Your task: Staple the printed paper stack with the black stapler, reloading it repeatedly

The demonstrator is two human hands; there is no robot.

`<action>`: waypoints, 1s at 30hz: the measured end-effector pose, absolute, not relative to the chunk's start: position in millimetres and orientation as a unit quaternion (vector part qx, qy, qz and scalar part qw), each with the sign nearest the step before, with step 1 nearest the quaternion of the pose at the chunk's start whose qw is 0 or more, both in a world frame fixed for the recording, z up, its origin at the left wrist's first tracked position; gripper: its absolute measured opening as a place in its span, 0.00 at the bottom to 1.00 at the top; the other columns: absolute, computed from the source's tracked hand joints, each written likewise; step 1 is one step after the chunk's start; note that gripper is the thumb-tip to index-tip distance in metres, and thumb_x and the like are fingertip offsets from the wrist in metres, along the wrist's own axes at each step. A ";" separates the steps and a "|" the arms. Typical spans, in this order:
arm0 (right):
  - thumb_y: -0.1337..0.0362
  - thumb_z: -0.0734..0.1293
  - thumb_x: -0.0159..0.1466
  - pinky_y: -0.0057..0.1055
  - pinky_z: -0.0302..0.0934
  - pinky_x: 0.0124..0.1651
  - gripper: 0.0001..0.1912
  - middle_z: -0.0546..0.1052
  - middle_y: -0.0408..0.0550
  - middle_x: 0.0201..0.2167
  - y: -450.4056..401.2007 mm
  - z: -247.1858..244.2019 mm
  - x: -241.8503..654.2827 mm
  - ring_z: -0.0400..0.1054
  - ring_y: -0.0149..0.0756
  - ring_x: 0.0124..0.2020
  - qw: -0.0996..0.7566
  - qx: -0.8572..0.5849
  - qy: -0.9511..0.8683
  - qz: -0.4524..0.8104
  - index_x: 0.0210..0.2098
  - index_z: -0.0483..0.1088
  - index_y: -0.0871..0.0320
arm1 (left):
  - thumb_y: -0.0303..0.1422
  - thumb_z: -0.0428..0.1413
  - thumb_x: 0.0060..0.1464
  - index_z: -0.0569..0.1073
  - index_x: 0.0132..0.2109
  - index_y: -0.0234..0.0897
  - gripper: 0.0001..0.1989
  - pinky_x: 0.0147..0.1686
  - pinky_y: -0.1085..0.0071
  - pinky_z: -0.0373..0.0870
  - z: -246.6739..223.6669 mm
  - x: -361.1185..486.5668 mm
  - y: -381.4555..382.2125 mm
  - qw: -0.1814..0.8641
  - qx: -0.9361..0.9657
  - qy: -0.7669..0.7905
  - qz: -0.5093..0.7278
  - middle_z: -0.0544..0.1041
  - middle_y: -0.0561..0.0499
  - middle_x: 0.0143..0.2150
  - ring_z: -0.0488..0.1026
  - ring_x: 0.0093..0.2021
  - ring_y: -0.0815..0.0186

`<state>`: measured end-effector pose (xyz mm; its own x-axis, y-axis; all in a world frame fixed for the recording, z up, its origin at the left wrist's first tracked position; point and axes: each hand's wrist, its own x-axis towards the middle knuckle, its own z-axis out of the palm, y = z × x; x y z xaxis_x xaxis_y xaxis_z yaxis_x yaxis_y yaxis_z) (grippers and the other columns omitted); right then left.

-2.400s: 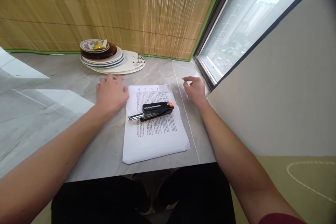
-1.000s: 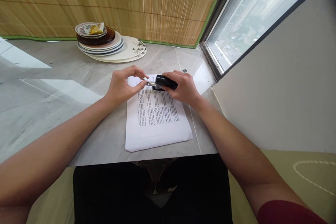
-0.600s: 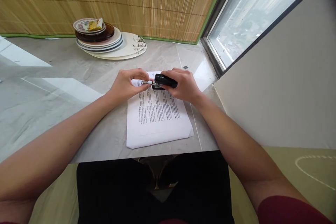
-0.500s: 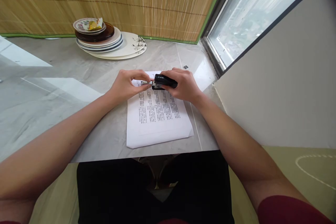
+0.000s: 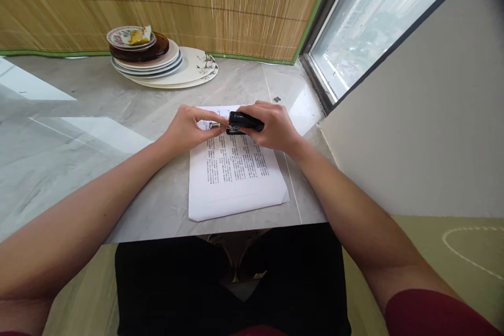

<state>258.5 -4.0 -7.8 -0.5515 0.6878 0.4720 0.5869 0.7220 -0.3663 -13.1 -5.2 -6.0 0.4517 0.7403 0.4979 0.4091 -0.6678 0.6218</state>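
Observation:
A black stapler [image 5: 247, 121] is wrapped in the fingers of my right hand [image 5: 271, 123], held above the printed sheets. My left hand [image 5: 189, 126] is closed in a pinch at the stapler's left end, thumb and forefinger on a shiny metal part [image 5: 216, 125] that sticks out there. The fingertips cover the spot where this part meets the black body. Below both hands lie white paper sheets [image 5: 236, 194] with rows of printed text, their near corners slightly bent.
Stacked plates [image 5: 173, 83] stand at the back left, a yellow-and-white wrapper [image 5: 139, 37] on top. Small dark pieces [image 5: 277, 98] lie beyond my right hand. A bamboo blind [image 5: 165, 0] hangs behind the grey tabletop [image 5: 153, 205]. A window [image 5: 354, 37] and white wall [image 5: 425, 131] bound the right side.
The view has shifted slightly. Both hands keep nearly the same place and grip on the stapler, and the left forefinger looks a little straighter.

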 end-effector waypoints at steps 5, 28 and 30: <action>0.58 0.71 0.68 0.43 0.68 0.54 0.17 0.84 0.48 0.47 -1.7 -7.8 260.4 0.77 0.46 0.48 0.326 -0.368 -0.865 0.096 0.55 0.78 0.51 | 0.35 0.71 0.60 0.90 0.45 0.51 0.07 0.51 0.62 0.85 -6.4 -14.9 -2.7 0.199 0.831 0.330 0.401 0.90 0.53 0.44 0.88 0.45 0.58; 0.55 0.74 0.66 0.39 0.69 0.52 0.18 0.84 0.47 0.46 -22.9 3.9 236.2 0.79 0.41 0.45 0.377 -0.357 -0.830 0.205 0.53 0.77 0.53 | 0.40 0.73 0.57 0.77 0.45 0.41 0.16 0.48 0.63 0.81 -9.3 -17.8 6.7 0.252 0.793 0.333 0.444 0.86 0.50 0.40 0.85 0.40 0.62; 0.57 0.74 0.66 0.38 0.69 0.52 0.18 0.84 0.46 0.45 -23.9 2.7 230.2 0.78 0.40 0.45 0.363 -0.351 -0.833 0.226 0.53 0.76 0.53 | 0.45 0.71 0.59 0.76 0.44 0.40 0.17 0.43 0.66 0.80 -10.7 -22.0 16.8 0.277 0.772 0.325 0.471 0.85 0.48 0.39 0.83 0.37 0.64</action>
<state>230.2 -23.9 2.7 -0.4904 0.7488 0.4460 0.4209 0.6516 -0.6311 -22.0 16.8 -10.7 0.3458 0.7625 0.5468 0.2403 -0.6354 0.7339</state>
